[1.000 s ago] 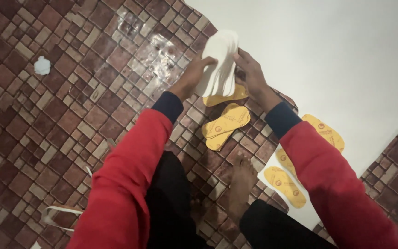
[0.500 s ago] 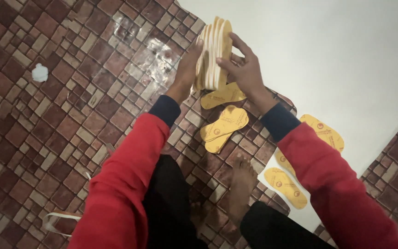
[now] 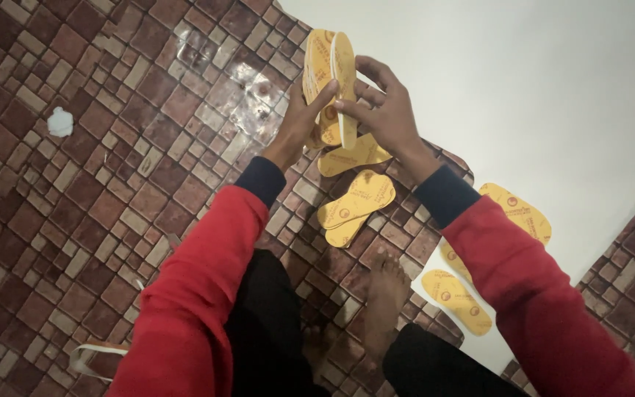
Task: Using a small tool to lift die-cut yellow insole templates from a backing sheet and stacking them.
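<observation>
I see both hands closed on a stack of yellow insoles [image 3: 328, 84] held upright above the tiled floor [image 3: 112, 147]: left hand [image 3: 299, 125] from below, right hand [image 3: 384, 110] beside.

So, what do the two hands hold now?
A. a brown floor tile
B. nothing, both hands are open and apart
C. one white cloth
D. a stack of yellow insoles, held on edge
D: the left hand and right hand clasp a stack of yellow insoles between them, held on edge above more insoles lying on the tiled floor.
</observation>
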